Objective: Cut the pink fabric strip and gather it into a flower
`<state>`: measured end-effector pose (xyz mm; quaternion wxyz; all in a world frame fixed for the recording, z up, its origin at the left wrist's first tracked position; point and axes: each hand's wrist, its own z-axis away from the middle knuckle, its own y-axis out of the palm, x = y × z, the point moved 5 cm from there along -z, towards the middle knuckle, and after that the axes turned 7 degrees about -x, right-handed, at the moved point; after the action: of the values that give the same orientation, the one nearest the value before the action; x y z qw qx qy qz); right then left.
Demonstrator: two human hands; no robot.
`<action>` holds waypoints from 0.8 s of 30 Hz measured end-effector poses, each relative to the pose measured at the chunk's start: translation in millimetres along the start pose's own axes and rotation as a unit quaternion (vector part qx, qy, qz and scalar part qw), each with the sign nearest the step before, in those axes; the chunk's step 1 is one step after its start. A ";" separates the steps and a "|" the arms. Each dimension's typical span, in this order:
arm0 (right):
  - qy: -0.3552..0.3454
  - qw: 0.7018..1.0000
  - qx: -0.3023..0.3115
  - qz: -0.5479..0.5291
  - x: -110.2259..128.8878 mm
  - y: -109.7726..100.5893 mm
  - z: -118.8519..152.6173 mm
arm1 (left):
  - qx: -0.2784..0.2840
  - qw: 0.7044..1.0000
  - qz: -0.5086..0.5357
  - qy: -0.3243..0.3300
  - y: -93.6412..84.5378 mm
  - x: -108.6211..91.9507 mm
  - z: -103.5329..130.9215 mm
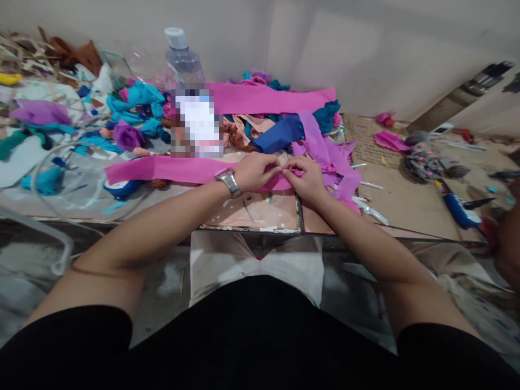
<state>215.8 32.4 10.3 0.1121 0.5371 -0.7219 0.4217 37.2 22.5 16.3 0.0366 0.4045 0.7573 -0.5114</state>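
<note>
My left hand [257, 170], with a silver watch on its wrist, is closed in a pinch on the long pink strip [170, 169]. My right hand [304, 177] pinches the same strip close beside it, fingertips nearly touching the left ones. The strip runs out to the left across the table and also shows below both hands. Purple strips [319, 142] lie just behind and to the right of my right hand. A folded dark blue piece [280, 134] rests behind my hands. Another wide pink strip [272, 101] lies farther back.
A clear bottle [184, 62] stands near the wall, behind a partly blurred phone [201, 122]. Coloured scraps [142, 95] and a white cable [36, 168] spread over the left side. At right are cardboard [398, 189], a blue tube [461, 208] and part of another person [509, 244].
</note>
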 end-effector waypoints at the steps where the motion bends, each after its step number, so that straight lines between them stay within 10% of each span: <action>1: 0.008 1.000 0.003 0.000 -1.7 0.6 0.0 | -0.003 1.000 0.004 0.000 0.1 0.3 0.1; 24: -0.007 1.000 0.019 0.012 -2.7 1.8 -1.1 | -0.006 1.000 0.008 -0.003 1.2 2.0 0.3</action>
<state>215.0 35.1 8.4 0.0918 0.5338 -0.7208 0.4324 36.5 23.5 14.3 0.0456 0.4088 0.7570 -0.5077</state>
